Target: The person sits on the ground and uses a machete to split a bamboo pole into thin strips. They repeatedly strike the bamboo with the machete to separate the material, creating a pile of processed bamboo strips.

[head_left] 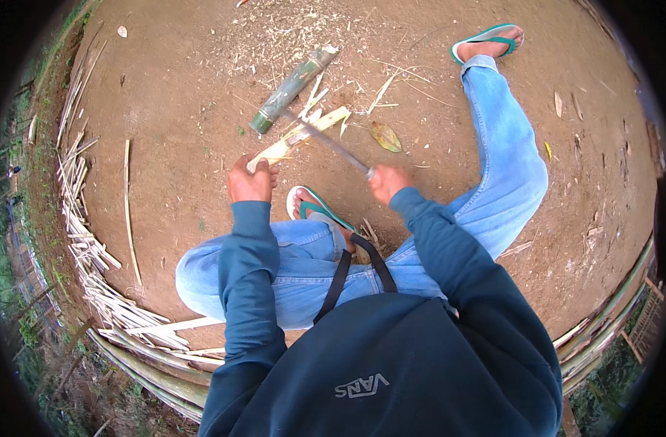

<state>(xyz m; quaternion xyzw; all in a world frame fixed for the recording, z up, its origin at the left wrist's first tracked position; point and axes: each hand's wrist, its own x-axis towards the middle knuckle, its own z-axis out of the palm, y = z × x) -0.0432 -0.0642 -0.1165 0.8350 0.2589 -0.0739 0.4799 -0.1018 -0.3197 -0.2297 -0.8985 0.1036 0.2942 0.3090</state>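
My left hand (251, 180) is closed around the near end of a pale split bamboo piece (280, 149), which slants away to the right. In my right hand (389, 183) is the handle of a long-bladed knife (340, 151), its handle mostly hidden by the fingers. The blade, blurred by motion, points up and left across the bamboo piece; whether its edge touches the wood I cannot tell. Just beyond lies a thick green bamboo section (293, 89) on the dirt, with narrow slivers (317, 95) beside it.
Wood shavings (282, 29) scatter over the dirt ground at the far side. A yellowish leaf (385, 137) lies right of the blade. Many split strips (93, 255) are heaped along the left edge. My sandalled feet (489, 42) rest on the ground, one far right, one near the middle.
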